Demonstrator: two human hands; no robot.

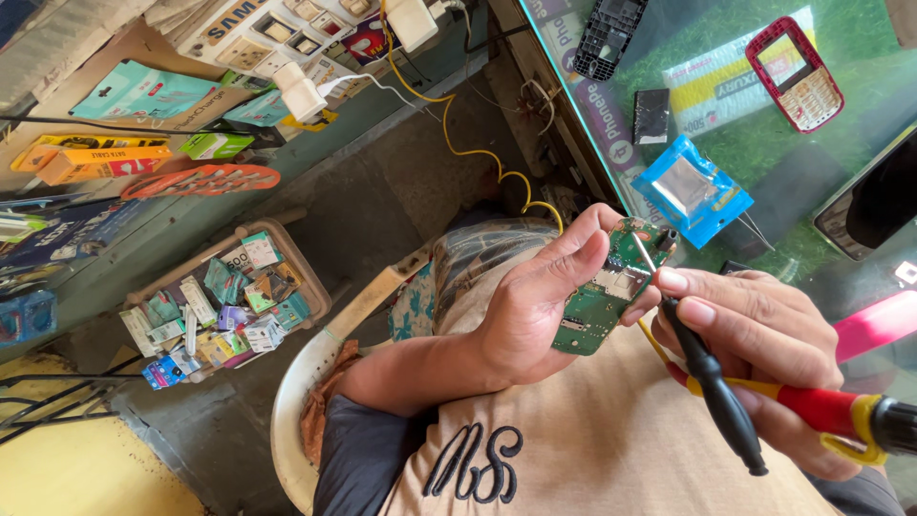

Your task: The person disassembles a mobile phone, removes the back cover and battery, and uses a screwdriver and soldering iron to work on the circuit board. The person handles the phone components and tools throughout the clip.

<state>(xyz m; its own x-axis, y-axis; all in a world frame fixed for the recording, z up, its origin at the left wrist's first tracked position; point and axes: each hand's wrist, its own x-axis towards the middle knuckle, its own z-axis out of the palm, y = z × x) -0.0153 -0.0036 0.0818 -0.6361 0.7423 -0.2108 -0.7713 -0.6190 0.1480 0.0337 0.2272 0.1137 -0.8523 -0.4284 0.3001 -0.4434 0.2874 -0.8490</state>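
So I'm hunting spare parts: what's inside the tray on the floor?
The tray holds a jumble of small coloured packets and cards. Whatever lies beneath that top layer is covered.

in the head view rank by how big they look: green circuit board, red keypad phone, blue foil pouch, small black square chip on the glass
1. Green circuit board, held in the left hand; it is nearest the camera, so its lead is unsure.
2. Blue foil pouch and red keypad phone look much alike.
3. Small black square chip, smallest.
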